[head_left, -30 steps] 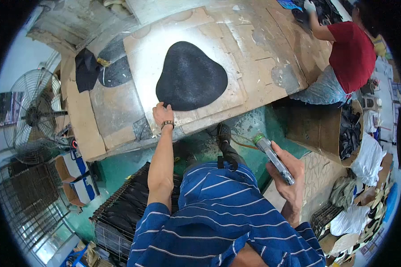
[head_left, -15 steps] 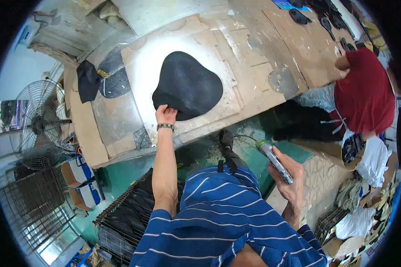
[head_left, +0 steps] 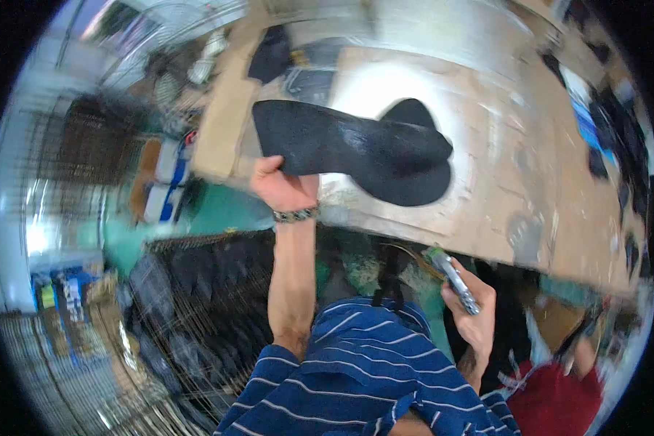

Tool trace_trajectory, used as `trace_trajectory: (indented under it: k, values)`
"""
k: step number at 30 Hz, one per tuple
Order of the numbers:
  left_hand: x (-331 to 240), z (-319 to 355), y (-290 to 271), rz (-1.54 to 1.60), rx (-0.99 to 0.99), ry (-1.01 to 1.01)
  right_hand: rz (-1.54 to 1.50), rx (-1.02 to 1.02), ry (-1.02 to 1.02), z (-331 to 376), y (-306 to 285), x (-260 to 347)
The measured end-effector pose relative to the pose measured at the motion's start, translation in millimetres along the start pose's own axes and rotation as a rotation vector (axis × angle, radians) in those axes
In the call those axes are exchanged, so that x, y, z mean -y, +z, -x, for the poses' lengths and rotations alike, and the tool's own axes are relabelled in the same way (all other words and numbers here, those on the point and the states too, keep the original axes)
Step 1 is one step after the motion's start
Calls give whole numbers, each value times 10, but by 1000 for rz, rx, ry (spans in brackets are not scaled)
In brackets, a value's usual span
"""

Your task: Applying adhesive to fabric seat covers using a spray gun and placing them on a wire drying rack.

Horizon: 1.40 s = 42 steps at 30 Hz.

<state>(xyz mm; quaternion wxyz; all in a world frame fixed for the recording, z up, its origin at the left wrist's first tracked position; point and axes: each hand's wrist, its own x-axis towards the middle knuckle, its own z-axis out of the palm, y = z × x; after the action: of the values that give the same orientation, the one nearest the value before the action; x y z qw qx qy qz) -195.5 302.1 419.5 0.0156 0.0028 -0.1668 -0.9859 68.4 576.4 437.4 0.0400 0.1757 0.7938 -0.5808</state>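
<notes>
Head view: black sheet [head_left: 352, 145] in and beyond left hand [head_left: 287, 190]

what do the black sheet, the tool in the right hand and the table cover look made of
Black sheet: probably fabric or thin foam; matte, folding softly. Tool: likely metal, silvery with bright glints. Table cover: seemingly cardboard, dull tan sheets.

A floppy, rounded sheet [head_left: 392, 156] was plain black. The collared cloth shirt [head_left: 363, 349] was deep blue with thin white stripes, the slim handheld tool [head_left: 455, 280] silver and green, the flat cardboard-covered tabletop [head_left: 487, 182] tan, the co-worker's cloth top [head_left: 556, 400] dark red.
</notes>
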Motion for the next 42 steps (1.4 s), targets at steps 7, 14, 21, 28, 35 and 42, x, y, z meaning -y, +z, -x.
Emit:
trace_trajectory:
  k: [7, 14, 21, 28, 35, 42]
  values:
    - [-1344, 2050, 187, 16, 43, 409, 180, 358, -152, -59, -48, 121]
    - [-1880, 4217, 948, -168, -81, 1081, 273, 761, -278, 190, -156, 944]
    - [-1959, 5953, 1729, -374, -441, 1770, 459, 1008, -500, -228, -310, 989]
    - [-2195, 7870, 1840, -501, -698, 2246, 645, 1196, -599, -198, 32, 1336]
    - [-328, 9229, 688, -163, -1495, 2401, 692, 1283, -628, -134, 404, 1280]
    - [292, 8504, 244, -1001, -3495, 498, 772, 1262, -627, -37, 333, 1253]
